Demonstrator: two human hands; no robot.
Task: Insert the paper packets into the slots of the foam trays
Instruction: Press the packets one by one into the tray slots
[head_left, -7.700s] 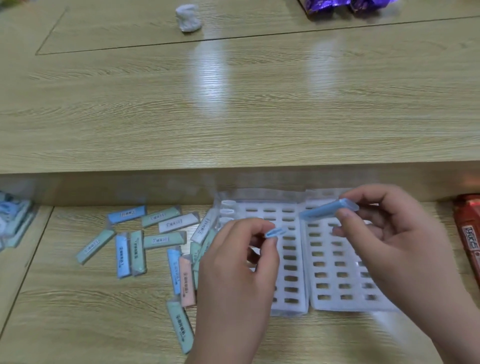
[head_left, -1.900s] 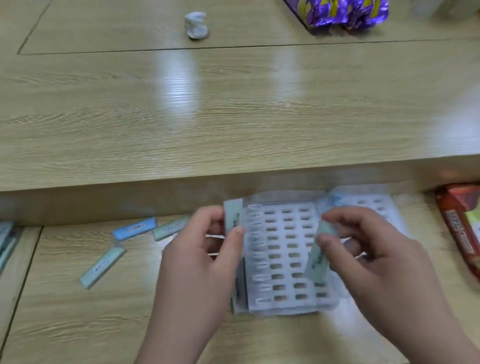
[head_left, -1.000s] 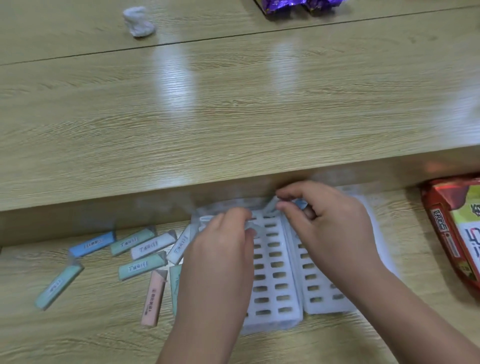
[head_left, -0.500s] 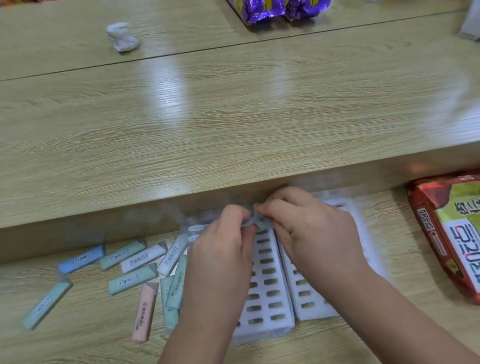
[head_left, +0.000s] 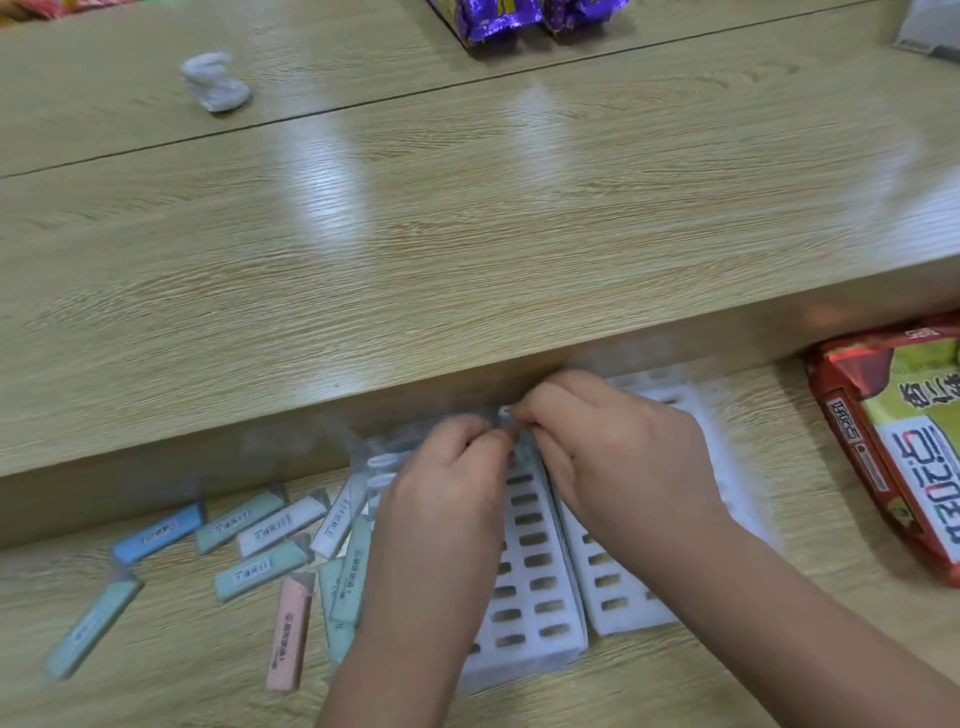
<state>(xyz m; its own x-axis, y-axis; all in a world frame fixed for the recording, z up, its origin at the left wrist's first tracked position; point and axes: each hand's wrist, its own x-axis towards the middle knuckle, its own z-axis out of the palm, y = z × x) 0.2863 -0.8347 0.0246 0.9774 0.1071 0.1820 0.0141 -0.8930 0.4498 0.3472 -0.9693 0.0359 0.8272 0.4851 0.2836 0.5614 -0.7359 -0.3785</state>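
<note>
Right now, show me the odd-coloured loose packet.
The pink packet, left of the left hand; every other loose one is blue, green or white.

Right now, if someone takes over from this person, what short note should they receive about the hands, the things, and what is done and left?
Hands: the left hand and the right hand both pinch one packet, mostly hidden, at the far end of the left foam tray.
The right foam tray lies beside it.
Done: a few packet ends stand in the left tray's left column.
Left: most visible slots are empty; loose packets lie on the table, left of the trays.
</note>
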